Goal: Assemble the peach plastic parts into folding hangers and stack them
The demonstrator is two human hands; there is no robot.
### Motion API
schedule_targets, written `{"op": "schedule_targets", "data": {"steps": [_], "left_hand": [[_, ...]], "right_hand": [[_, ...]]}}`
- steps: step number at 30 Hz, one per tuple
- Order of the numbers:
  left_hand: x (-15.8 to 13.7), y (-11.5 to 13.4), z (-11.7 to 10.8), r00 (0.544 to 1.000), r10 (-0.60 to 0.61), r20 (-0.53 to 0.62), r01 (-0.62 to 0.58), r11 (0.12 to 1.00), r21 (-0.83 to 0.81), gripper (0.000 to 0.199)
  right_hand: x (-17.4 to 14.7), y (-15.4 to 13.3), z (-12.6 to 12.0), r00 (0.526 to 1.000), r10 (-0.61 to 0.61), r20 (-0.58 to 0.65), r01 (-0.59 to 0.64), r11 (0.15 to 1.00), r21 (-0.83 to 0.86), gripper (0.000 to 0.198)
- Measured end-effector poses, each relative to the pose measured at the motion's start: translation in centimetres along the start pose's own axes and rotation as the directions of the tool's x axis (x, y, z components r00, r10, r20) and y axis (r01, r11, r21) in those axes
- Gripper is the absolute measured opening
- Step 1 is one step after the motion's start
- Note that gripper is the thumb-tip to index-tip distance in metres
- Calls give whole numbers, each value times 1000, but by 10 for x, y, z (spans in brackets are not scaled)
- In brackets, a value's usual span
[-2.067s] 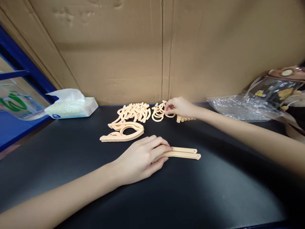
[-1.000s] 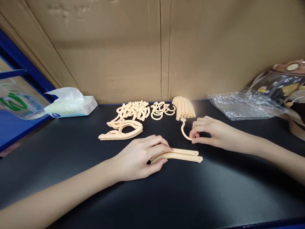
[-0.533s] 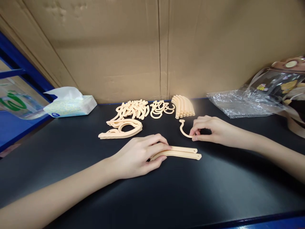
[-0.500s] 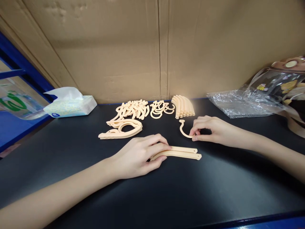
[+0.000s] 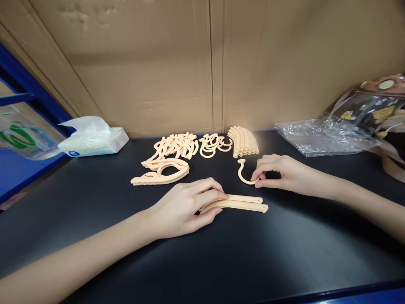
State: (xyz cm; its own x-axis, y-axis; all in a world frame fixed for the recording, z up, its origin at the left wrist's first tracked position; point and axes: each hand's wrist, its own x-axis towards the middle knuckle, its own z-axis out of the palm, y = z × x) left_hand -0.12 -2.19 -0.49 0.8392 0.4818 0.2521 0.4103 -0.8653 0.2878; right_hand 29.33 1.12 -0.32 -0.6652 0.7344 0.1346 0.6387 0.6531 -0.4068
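Note:
My left hand (image 5: 190,207) is closed on two curved beige hanger arms (image 5: 243,204), which lie side by side with their holed ends pointing right. Between the thumb and fingers of my right hand (image 5: 275,172) is one end of a beige hanger hook (image 5: 242,173), its knobbed end up and to the left. Just beyond my left hand lie folded hangers (image 5: 164,172). Behind them sit a heap of loose curved pieces (image 5: 175,145), several more hooks (image 5: 211,144) and a neat stack of hanger arms (image 5: 243,141).
A tissue box (image 5: 95,137) stands at the left back of the black table (image 5: 221,261). Crumpled clear plastic (image 5: 322,135) and a transparent bag (image 5: 373,109) lie at the right back. A cardboard wall (image 5: 158,67) closes off the rear; blue framing (image 5: 19,98) rises on the left.
The hook in my right hand has turned slightly, its curve showing a little wider and lower. My left hand and the two hanger arms are almost still.

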Motion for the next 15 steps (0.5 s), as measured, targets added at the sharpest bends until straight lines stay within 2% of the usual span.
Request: {"op": "schedule_targets", "data": {"steps": [15], "left_hand": [[-2, 0, 0, 1000, 3, 23, -4, 1000, 19, 25]], "right_hand": [[1, -2, 0, 1000, -9, -4, 9, 1000, 2, 20]]}}
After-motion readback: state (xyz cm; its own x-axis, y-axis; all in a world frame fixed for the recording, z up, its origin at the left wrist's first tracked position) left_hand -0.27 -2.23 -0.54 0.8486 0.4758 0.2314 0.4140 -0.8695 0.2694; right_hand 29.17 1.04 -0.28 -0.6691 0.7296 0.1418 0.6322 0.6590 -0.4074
